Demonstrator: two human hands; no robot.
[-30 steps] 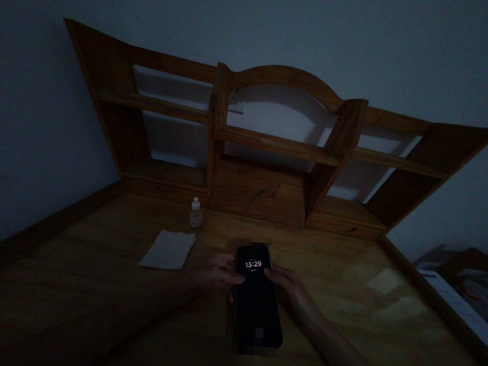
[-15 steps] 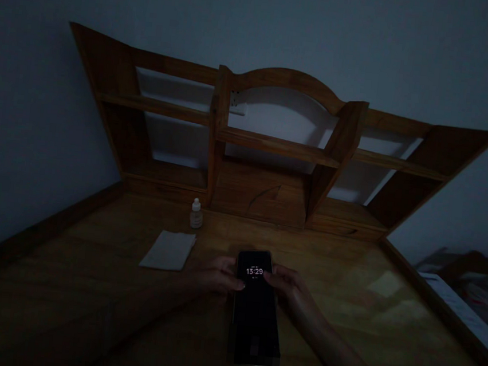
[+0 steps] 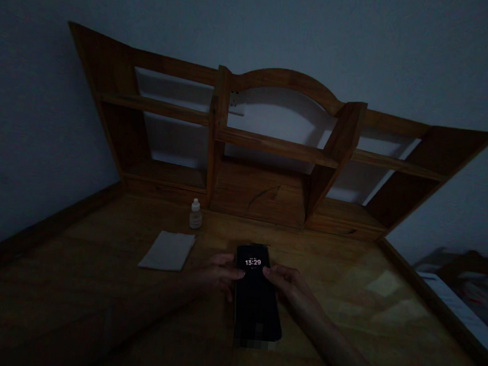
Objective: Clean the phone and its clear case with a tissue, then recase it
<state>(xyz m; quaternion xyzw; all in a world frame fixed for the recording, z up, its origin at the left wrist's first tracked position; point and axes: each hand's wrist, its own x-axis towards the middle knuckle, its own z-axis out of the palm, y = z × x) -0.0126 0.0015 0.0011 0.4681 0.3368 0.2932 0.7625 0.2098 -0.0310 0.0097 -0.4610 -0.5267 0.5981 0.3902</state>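
Note:
A dark smartphone is held between my two hands above the wooden desk, its black screen showing 13:29. My left hand grips its left edge, with the thumb lying on the screen. On the opposite edge, my right hand grips it too, its thumb also over the glass. The fingers beneath the phone are mostly hidden. To the left of my left hand lies a folded pale cloth or paper. Behind that stands a small bottle with a white cap.
A wooden shelf unit rises along the desk's back edge, with a wall socket visible through it. Raised wooden borders run along both sides of the desk. Past the right border are a white panel and dim clutter. The room is dark.
The phone has shifted slightly away from me, toward the shelf, and its top has tipped a little. My left thumb sits higher on the screen. Both hands still hold it.

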